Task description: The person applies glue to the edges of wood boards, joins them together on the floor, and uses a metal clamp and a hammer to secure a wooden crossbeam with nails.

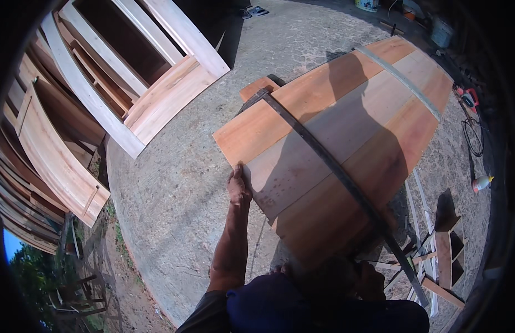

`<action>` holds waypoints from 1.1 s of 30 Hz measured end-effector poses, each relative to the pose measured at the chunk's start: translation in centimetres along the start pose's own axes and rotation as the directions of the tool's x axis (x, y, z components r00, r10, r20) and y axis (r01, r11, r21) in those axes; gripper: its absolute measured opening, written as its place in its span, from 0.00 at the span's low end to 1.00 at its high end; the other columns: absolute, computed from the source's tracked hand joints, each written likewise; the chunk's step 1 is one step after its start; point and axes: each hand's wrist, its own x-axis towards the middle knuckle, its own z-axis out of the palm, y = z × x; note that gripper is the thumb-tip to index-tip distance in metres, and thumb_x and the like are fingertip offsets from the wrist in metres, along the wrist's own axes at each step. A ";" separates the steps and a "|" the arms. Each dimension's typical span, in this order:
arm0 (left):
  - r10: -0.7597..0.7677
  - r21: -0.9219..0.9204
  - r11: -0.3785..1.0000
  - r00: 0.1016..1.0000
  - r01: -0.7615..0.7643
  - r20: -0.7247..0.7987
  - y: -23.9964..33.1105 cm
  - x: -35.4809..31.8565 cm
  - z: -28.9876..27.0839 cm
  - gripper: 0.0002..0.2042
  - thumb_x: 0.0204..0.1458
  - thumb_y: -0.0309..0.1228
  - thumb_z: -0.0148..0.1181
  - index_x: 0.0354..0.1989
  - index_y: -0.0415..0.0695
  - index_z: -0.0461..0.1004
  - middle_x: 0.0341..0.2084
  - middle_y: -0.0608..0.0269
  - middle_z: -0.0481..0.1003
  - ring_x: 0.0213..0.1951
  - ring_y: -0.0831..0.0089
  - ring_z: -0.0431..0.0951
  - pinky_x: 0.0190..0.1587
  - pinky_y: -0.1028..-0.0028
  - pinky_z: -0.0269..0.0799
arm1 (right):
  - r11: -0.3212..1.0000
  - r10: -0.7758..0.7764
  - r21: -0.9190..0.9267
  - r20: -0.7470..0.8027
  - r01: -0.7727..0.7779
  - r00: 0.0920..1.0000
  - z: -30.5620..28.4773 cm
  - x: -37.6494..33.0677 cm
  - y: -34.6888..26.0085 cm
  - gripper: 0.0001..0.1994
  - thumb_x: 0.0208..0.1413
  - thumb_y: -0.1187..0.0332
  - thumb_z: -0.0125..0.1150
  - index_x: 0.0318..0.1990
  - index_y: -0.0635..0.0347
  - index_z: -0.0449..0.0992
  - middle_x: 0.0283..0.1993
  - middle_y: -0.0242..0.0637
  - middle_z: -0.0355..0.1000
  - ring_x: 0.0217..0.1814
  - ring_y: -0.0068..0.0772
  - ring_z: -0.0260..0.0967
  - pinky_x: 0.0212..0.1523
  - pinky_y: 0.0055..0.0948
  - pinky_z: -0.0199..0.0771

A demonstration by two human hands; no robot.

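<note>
Left hand (pixel 239 188) grips panel (pixel 351 130) by end; right hand (pixel 371 282) shadowed, grip unclear. Panel could skew if dark clamp (pixel 324 154) slackens.

Planked panel (pixel 346 144), from the centre to two o'clock: orange-tan outer boards around a pinkish-grey band, brownish-red blotches at the near end, a dark shadow (pixel 340 111) across it. Near bar clamp (pixel 326 160), blackish; far bar clamp (pixel 399 77), two o'clock, pale grey-green. Mottled grey concrete floor (pixel 174 172). Toward three, red-and-black power tool (pixel 471 101); at three, white bottle (pixel 482 183), yellow-tipped. Ten o'clock: whitish-pink door frame (pixel 182 94).
</note>
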 end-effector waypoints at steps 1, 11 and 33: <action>0.003 -0.036 0.999 1.000 -0.003 -0.004 0.0 0.0 0.1 0.09 0.60 0.26 0.57 0.46 0.35 0.76 0.42 0.58 0.79 0.44 0.70 0.79 0.52 0.73 0.76 | 0.999 0.038 0.020 0.003 -0.038 0.999 -0.1 0.0 -0.2 0.14 0.58 0.55 0.58 0.42 0.55 0.71 0.35 0.45 0.76 0.37 0.54 0.76 0.36 0.52 0.75; -0.021 0.010 1.000 0.999 0.021 0.033 0.2 -1.1 0.7 0.16 0.64 0.29 0.52 0.56 0.31 0.70 0.53 0.56 0.74 0.54 0.70 0.73 0.61 0.73 0.67 | 0.998 0.060 -0.014 0.091 -0.059 0.994 -0.6 0.3 0.0 0.16 0.58 0.54 0.58 0.42 0.58 0.71 0.34 0.47 0.76 0.37 0.55 0.77 0.37 0.51 0.75; -0.010 -0.043 0.999 1.000 0.009 -0.017 0.2 -0.1 0.4 0.15 0.63 0.26 0.53 0.54 0.29 0.71 0.50 0.55 0.76 0.51 0.69 0.76 0.59 0.72 0.70 | 0.992 0.037 0.115 0.078 -0.046 0.996 -2.1 0.5 -1.1 0.23 0.54 0.51 0.63 0.43 0.64 0.74 0.38 0.52 0.77 0.40 0.59 0.76 0.41 0.49 0.76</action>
